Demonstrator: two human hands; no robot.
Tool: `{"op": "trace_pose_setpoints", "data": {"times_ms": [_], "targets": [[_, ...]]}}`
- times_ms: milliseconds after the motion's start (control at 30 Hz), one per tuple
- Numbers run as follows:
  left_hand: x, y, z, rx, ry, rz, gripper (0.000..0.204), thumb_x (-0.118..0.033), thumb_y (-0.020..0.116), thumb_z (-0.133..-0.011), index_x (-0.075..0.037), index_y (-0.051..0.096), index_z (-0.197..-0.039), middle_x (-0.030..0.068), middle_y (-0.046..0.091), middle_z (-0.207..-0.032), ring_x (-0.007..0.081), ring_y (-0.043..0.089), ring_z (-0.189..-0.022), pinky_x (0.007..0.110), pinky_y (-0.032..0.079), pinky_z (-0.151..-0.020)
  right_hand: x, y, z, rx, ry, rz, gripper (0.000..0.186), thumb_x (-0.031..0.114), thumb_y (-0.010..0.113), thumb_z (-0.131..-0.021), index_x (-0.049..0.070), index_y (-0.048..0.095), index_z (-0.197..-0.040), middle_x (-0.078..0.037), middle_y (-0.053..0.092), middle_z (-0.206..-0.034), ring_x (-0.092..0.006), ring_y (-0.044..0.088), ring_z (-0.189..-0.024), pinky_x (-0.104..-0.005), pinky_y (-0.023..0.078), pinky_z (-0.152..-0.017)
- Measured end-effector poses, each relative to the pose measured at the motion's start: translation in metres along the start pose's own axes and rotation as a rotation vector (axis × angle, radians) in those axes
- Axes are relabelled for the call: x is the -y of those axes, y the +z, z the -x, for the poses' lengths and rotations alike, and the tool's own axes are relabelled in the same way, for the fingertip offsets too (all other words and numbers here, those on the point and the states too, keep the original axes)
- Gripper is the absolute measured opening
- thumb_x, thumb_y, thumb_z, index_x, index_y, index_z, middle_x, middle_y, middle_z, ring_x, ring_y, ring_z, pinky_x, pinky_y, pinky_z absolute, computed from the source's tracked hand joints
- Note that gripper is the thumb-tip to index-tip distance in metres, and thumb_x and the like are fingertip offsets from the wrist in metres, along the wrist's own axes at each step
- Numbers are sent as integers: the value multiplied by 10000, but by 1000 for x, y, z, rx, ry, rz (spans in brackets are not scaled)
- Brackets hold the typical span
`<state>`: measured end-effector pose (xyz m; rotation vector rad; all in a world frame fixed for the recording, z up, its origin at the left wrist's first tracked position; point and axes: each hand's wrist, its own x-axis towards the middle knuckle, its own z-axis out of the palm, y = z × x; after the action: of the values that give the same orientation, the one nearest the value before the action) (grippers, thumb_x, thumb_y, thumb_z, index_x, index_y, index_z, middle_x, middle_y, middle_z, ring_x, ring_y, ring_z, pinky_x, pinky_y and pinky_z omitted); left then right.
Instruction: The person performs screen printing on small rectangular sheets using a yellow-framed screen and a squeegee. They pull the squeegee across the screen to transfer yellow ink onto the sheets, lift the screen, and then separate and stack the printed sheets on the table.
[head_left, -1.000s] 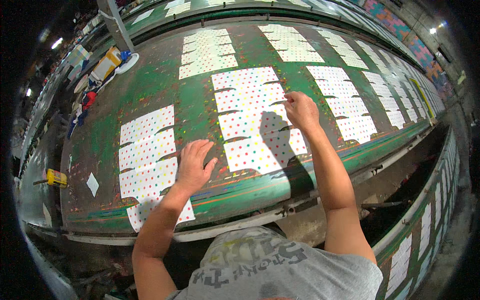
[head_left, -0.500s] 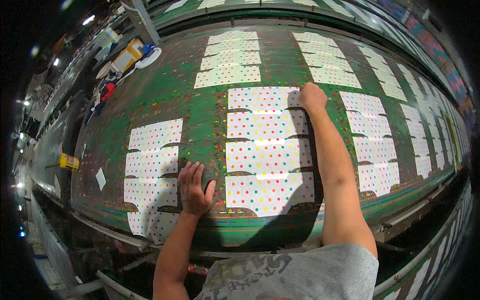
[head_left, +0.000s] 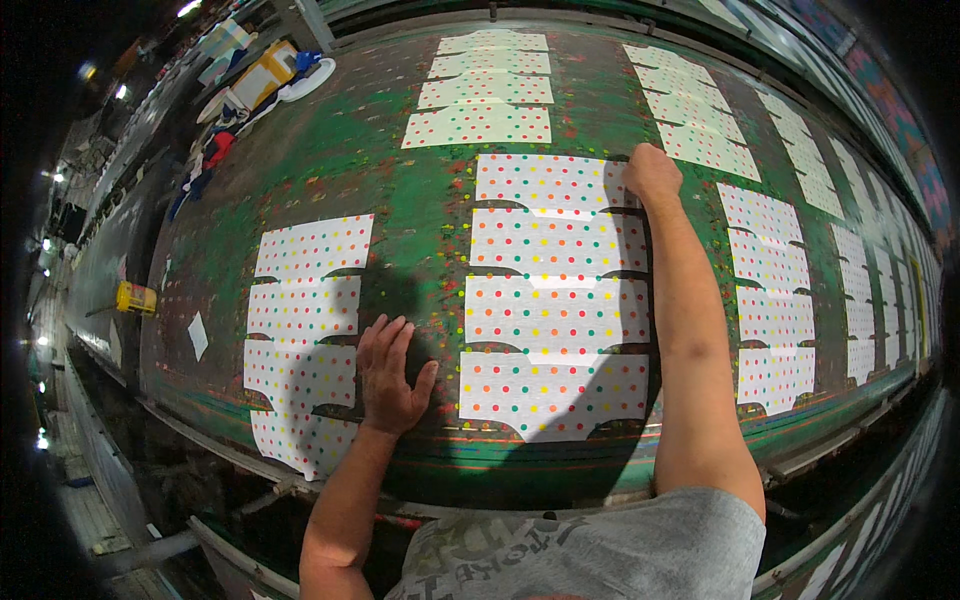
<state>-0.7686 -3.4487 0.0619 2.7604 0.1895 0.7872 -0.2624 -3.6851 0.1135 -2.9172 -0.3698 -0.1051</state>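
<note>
A column of white cut fabric pieces with coloured dots (head_left: 555, 310) lies flat on the green and brown printing table (head_left: 415, 250) in front of me. My right hand (head_left: 655, 176) is closed at the far right corner of the farthest piece (head_left: 545, 183) in that column; the fingertips are partly hidden, and the corner appears pinched in them. My left hand (head_left: 392, 375) rests with fingers spread on the table, between this column and the dotted column on the left (head_left: 305, 305). It holds nothing.
More dotted columns lie to the right (head_left: 775, 320) and along the far side (head_left: 485, 90). A yellow tool (head_left: 136, 297) sits at the left edge near a small white scrap (head_left: 198, 337). Piled cloths and a yellow container (head_left: 265, 75) are at the far left. A rail runs along the near edge.
The whole view has shifted slightly, so the table and pieces appear moved. My right hand stays at the same fabric corner, and my left hand stays spread on the table.
</note>
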Motion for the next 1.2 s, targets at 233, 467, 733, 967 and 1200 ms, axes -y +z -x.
{"op": "trace_pose_setpoints", "data": {"times_ms": [233,467,733,967,1200], "targets": [[2,-1,1,-37,41,12,711,-296,840,-930,-4,589,-1527,199,589,-1549,460,515,-1500,619,362,-1277,62,-15,74,37,-542,-540,243,219,730,-924,27,799,-1056,-221,817,-1091,-414,797,-1021,-521,623,-914],[-4,-9,-1,-112,-26,121,945,-195,908,-858,34,422,-1636,221,473,-1680,461,423,-1575,615,325,-1301,115,-81,259,387,-1129,-745,150,163,757,-894,50,728,-987,-159,753,-979,-378,756,-907,-470,611,-824],[1,-58,-7,117,194,169,730,-8,825,-827,-104,629,-1524,78,761,-1368,362,562,-1471,614,298,-1323,77,-149,385,398,-1017,-987,107,44,772,-885,13,721,-974,-133,759,-968,-303,756,-916,-407,596,-858],[-31,-84,40,430,131,825,540,37,764,-873,-94,755,-1397,63,818,-1081,267,771,-1010,454,600,-1027,-7,-163,491,306,-504,-1216,118,63,803,-944,24,700,-902,-122,770,-960,-233,745,-960,-390,577,-880],[-78,-87,56,646,-187,1204,473,-56,811,-1007,-30,708,-1468,45,778,-1008,107,710,-915,338,608,-839,-79,-162,540,150,-111,-1268,122,61,797,-991,12,693,-948,-45,739,-949,-128,682,-902,-314,544,-817]]}}
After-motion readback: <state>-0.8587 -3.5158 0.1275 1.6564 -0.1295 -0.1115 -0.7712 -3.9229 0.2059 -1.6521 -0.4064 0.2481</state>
